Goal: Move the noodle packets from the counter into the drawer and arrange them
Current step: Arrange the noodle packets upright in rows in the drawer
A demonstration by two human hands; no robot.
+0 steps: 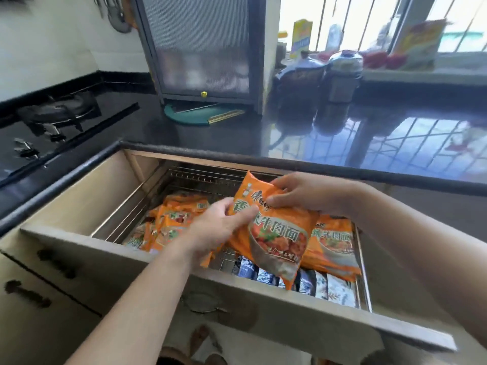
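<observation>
head view: both hands' fingers pinch noodle packet, long axis tilted toward drawer front.

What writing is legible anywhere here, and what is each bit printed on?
"牛肉面": held noodle packet, gripped by left hand and right hand.
"辣牛肉面": packet lying beneath it in the drawer.
Brand script, small print, other packets, windowsill boxes: too blurred.

Big green characters on the orange noodle packet over the drawer read 牛肉面, with 香 at the upper left edge partly covered. The flat orange packet just behind it, on the right, shows 辣牛肉面 too. Smaller print on both is too blurred to read.
</observation>
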